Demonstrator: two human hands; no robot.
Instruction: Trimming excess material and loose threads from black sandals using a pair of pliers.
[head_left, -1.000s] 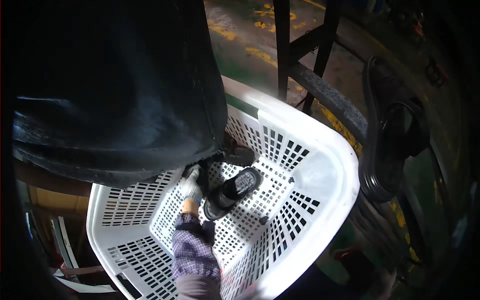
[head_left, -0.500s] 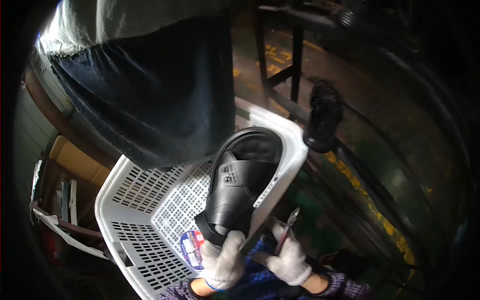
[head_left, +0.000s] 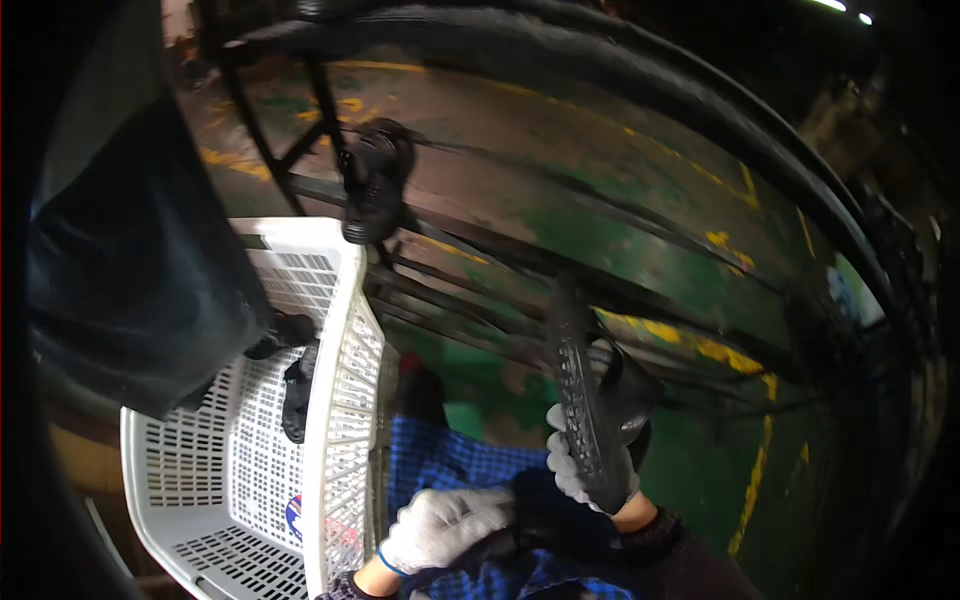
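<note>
My right hand (head_left: 565, 465), in a whitish knit glove, grips a black sandal (head_left: 580, 400) upright, its ridged sole edge facing left and its straps to the right. My left hand (head_left: 445, 528), gloved too, rests low over my lap with its fingers bent in beside dark material. What those fingers hold, if anything, is lost in the dark. Left of my hands stands a white perforated plastic basket (head_left: 335, 430). Inside it lies a black sandal (head_left: 297, 395), with another dark item (head_left: 282, 335) just behind. The pen-like tool cannot be seen.
Beyond the basket, another black sandal (head_left: 377, 180) hangs on a dark metal rack (head_left: 480, 250) running to the right. A person in a dark apron (head_left: 140, 270) stands at the basket's far left. Blue checked cloth (head_left: 455, 455) covers my lap. Yellow lines (head_left: 760, 470) mark the green floor.
My view has swung right. The left hand no longer holds the sandal over the basket; the right hand, which had a pen-like tool, now grips a sandal. Dark footwear now shows in the basket.
</note>
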